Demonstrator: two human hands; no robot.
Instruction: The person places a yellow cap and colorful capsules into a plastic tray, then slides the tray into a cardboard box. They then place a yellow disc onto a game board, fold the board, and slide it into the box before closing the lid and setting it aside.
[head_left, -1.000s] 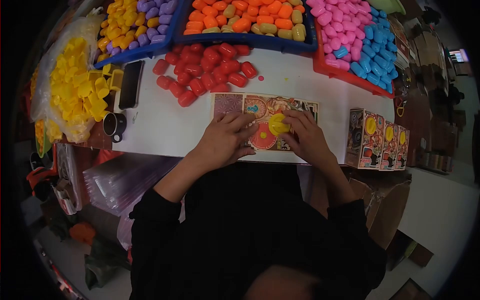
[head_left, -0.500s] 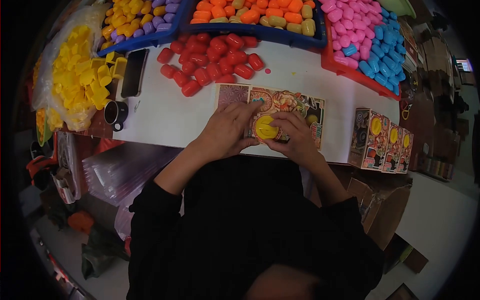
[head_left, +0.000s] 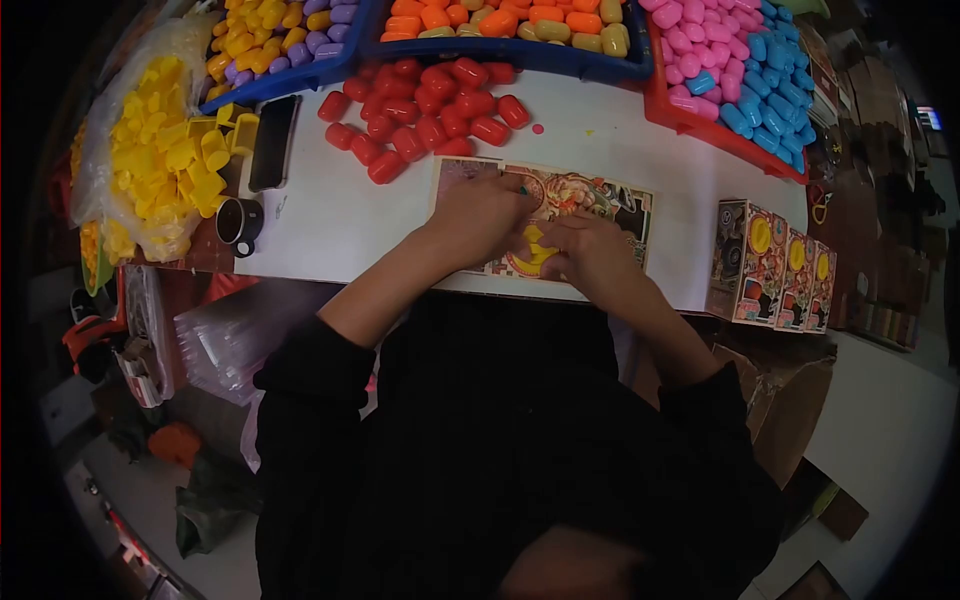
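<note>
A flat box (head_left: 572, 192) with colourful printed artwork lies near the table's front edge, a round yellow knob (head_left: 537, 254) on its face. My left hand (head_left: 482, 218) rests over the box's left part, its thumb apart from the fingers and close to the knob. From the other side my right hand (head_left: 597, 252) has its fingertips closed at the knob's right edge. Both hands partly cover the knob and the artwork.
Red capsules (head_left: 430, 132) lie loose behind the box. Blue trays (head_left: 510, 60) and a red tray (head_left: 690, 120) hold coloured capsules. Left are a phone (head_left: 273, 143), a black cup (head_left: 240, 222) and a bag of yellow pieces (head_left: 165, 160). Similar boxes (head_left: 760, 265) stand right.
My left hand has shifted slightly up and right, its fingers now further over the box. My right hand has turned a little and covers more of the knob. The whole view has moved slightly.
</note>
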